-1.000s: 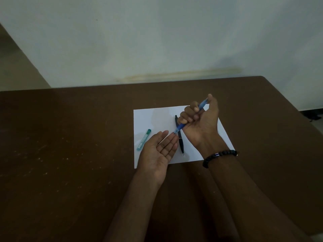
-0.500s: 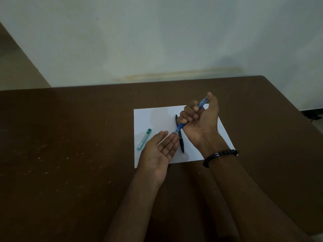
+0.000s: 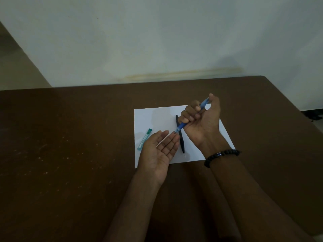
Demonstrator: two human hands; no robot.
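Note:
My right hand (image 3: 202, 123) grips a blue mechanical pencil (image 3: 183, 126), fingers curled round its barrel and thumb on its top end. The pencil slants down to the left, and its tip points at the fingertips of my left hand (image 3: 157, 152). That hand lies palm up with straight fingers and holds nothing. Under both hands a white sheet of paper (image 3: 157, 117) lies on the brown table (image 3: 70, 154). A black pen (image 3: 180, 138) rests on the sheet between my hands. A small teal lead case (image 3: 144, 139) lies at the sheet's left edge.
A pale wall rises right behind the table's far edge. The table's right edge runs diagonally at the far right, with dark floor and some object beyond it. A black bead bracelet (image 3: 221, 155) circles my right wrist.

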